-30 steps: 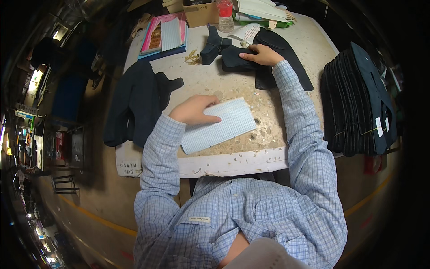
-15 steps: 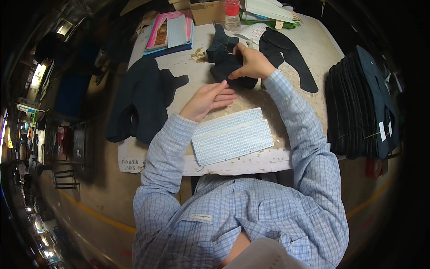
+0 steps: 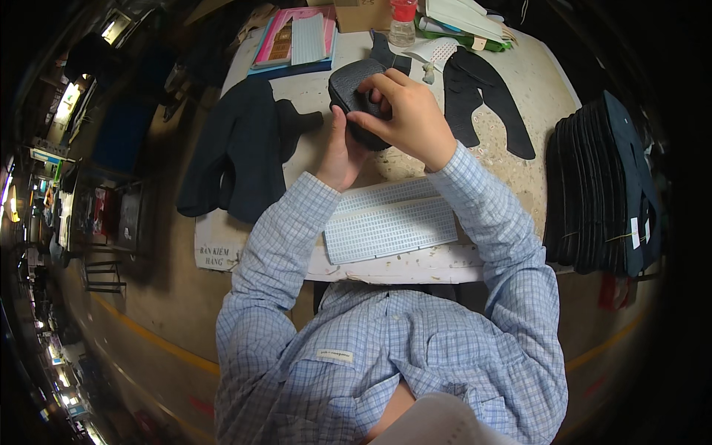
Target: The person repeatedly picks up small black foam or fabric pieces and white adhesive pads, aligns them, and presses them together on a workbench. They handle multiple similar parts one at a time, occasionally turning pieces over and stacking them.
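- One view only, from a fisheye camera on the person's head, looking steeply down over a blue checked shirt [image 3: 386, 356] at the near edge.
- It faces the worktable [image 3: 519, 81], which fills the centre and far part; the table's straight edges bow toward the dark round rim.
- Close range: the left hand [image 3: 343, 152] and right hand [image 3: 404, 115] sit just above centre on a black curved piece [image 3: 354, 89], forearms coming in from the lower edge.
- Far left, the view takes in floor and lit shelving, shrunk and warped; right, a stack of black cut pieces [image 3: 601, 185].
- No second view to share any ground with.
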The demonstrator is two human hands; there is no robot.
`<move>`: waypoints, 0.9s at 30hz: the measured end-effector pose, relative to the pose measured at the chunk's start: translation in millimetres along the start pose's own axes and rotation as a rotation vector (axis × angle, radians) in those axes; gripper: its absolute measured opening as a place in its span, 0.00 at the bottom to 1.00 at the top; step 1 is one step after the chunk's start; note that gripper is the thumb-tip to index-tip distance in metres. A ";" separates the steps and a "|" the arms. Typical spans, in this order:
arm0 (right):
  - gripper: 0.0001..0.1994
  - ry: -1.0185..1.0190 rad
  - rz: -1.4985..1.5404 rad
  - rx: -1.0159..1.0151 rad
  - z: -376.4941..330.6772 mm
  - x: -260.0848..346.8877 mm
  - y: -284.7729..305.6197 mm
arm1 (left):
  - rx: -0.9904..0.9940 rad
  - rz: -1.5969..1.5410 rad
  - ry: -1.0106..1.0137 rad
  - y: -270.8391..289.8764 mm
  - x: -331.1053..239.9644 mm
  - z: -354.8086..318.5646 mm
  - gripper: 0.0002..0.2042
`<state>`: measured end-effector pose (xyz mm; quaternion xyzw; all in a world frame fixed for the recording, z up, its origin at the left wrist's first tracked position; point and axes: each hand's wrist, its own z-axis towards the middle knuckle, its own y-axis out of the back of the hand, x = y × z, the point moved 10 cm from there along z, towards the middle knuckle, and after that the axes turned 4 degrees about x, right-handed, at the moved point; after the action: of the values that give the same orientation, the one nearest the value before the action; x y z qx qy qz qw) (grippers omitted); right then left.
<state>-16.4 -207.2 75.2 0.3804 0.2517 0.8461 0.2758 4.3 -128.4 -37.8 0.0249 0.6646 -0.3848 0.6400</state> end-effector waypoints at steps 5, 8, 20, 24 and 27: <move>0.13 -0.027 -0.133 -0.046 -5.2 -5.4 -1.0 | 0.006 -0.103 0.032 2.5 10.5 0.8 0.38; 0.13 -0.083 -0.063 -0.037 2.9 -18.2 11.5 | -0.079 -0.114 0.108 16.2 21.9 4.1 0.31; 0.19 -0.391 0.361 -0.011 -9.4 -91.0 -23.9 | -0.207 0.289 -0.062 51.4 -20.8 10.9 0.30; 0.27 -0.607 0.836 -0.033 -26.7 -135.0 -43.7 | -0.176 1.282 -0.276 36.5 -51.0 10.0 0.33; 0.32 -0.728 0.978 0.050 -46.2 -148.5 -68.5 | -0.096 1.449 -0.233 29.6 -32.9 13.6 0.35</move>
<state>49.2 -265.5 -70.3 0.7231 -0.0427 0.6841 -0.0856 37.2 -99.9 -21.8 0.3888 0.4255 0.1638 0.8006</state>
